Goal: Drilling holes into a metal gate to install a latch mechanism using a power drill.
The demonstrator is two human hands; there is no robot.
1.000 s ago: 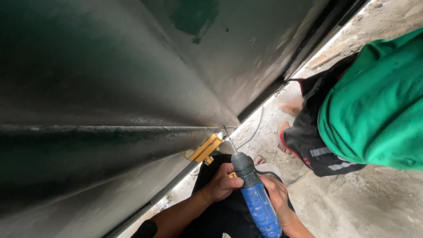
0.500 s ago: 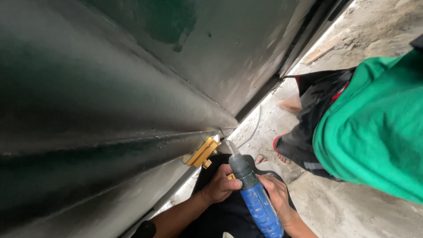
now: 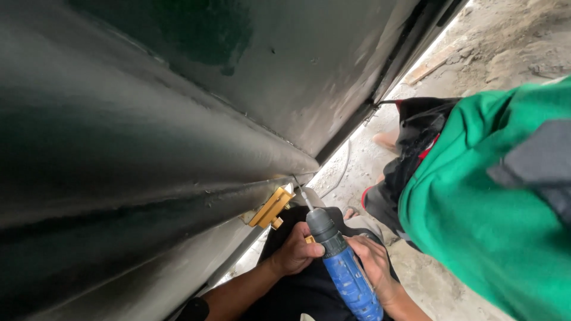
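A: Filling the left and far side of the view was the dark door [image 3: 178, 119], a ridge running across it toward the middle. What stood to the right?

B: A person in a green top [image 3: 476, 214] crouched there, near the door's edge, over sandy ground [image 3: 505, 41].

A: And the drill [image 3: 342, 261]?

B: It lay low in the middle, blue body near, grey chuck farther off, its thin bit tilted up and touching the door just below the ridge's end.

A: How were the hands set?

B: The left hand [image 3: 297, 252] was clenched about something small and yellow beside the chuck, thumb touching the chuck. The right hand [image 3: 372, 264] was grasping the drill's body from the right.

A: Anything smaller?

B: A yellow bracket [image 3: 270, 208] sat on the door, just left of the bit.
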